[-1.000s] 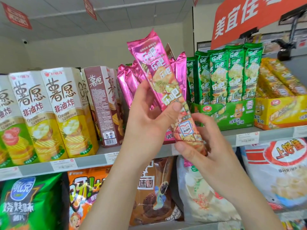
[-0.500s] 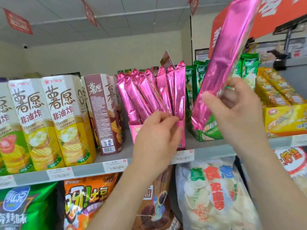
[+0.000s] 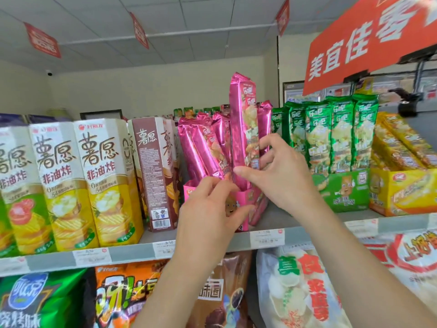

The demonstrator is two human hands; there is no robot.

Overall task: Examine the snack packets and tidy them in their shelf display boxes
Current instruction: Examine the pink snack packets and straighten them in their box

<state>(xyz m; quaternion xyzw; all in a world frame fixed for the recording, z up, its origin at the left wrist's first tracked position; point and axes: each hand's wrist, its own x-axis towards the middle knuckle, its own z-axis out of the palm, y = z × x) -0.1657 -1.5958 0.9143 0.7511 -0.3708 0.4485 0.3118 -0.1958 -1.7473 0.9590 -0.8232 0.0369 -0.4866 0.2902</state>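
**Q:** Fig. 1. Why is the 1 pink packet held upright?

**A:** My right grip (image 3: pixel 281 176) pinches the pink packet (image 3: pixel 241 119), thumb in front and fingers behind. I judge this lets its lower end slide straight into the pink display box (image 3: pixel 256 205) at 6 o'clock. The packet rises toward 12 o'clock from that grip.

**Q:** And the other grip?

**A:** My left grip (image 3: pixel 212 209), at 8 o'clock of the right, touches the leaning packets (image 3: pixel 201 147) at the box rim, probably to hold a slot free. Whether it pinches them I cannot tell.
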